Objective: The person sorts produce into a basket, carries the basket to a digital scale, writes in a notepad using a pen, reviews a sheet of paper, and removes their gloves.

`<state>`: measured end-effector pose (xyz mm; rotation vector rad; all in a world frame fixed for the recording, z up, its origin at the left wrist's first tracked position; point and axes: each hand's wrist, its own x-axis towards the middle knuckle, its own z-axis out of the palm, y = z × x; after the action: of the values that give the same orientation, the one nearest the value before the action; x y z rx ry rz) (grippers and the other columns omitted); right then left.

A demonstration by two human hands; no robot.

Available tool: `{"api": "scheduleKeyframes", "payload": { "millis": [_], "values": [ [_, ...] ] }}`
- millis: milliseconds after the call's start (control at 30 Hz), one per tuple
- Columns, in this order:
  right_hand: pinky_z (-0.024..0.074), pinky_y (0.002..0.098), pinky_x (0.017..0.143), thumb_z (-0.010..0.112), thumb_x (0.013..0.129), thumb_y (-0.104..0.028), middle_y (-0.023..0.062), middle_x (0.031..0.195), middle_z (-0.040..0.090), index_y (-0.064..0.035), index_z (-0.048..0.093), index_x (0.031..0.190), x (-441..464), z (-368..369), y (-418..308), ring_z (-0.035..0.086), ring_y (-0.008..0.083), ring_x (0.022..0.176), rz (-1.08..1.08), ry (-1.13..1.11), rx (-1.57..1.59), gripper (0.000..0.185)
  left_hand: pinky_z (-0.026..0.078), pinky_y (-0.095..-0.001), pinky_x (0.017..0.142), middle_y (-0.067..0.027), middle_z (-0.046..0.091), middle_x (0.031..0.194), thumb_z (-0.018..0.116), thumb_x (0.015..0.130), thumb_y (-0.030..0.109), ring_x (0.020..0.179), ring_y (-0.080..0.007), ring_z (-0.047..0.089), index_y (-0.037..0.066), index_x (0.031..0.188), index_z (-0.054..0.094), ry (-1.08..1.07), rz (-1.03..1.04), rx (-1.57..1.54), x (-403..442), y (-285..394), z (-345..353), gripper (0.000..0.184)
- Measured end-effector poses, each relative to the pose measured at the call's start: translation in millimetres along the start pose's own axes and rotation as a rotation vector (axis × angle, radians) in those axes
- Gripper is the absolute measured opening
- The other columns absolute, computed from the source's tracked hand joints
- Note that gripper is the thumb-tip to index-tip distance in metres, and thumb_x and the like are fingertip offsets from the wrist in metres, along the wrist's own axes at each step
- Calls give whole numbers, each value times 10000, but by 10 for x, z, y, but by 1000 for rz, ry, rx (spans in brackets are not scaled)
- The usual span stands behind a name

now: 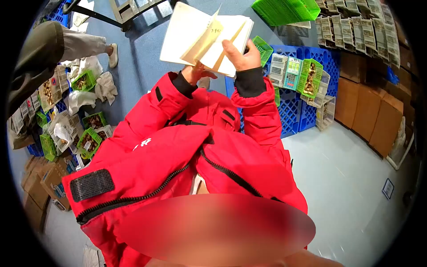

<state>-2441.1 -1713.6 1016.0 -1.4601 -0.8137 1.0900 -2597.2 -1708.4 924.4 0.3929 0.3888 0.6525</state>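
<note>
An open notebook (182, 38) with cream pages is held out in front of my red jacket. Several of its leaves stand up, fanned apart, and one bears short handwriting too small to read for certain. My right hand (245, 56) grips the right side, thumb lying over the pages and the other fingers mostly behind. Beneath the lower edge, my left hand (194, 74) supports the notebook near its spine; the pages hide part of its fingers.
At right, a blue pallet (291, 115) carries baskets and a teal weighing scale (292, 73). Brown cartons (367, 109) line the right side. Green baskets and plastic bags crowd the left, near another person's leg (82, 44). A metal cart (129, 11) stands ahead.
</note>
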Motion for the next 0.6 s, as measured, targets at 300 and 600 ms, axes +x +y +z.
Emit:
{"api": "scheduleKeyframes", "payload": {
  "millis": [300,600],
  "values": [
    [457,254,667,645,747,-120,86,876,604,22,536,947,19,-87,225,562,120,747,63,-33,144,268,499,-367,670,-127,520,1085,519,829,385,917,-244,562,38,1215,349,199,178,256,-55,144,90,546],
    [456,273,683,638,752,-139,109,903,593,36,520,993,-52,-198,199,562,149,791,66,-92,136,321,461,-351,823,-138,503,1143,533,818,190,1009,-243,529,8,1219,373,161,85,301,-35,269,46,469]
  ]
}}
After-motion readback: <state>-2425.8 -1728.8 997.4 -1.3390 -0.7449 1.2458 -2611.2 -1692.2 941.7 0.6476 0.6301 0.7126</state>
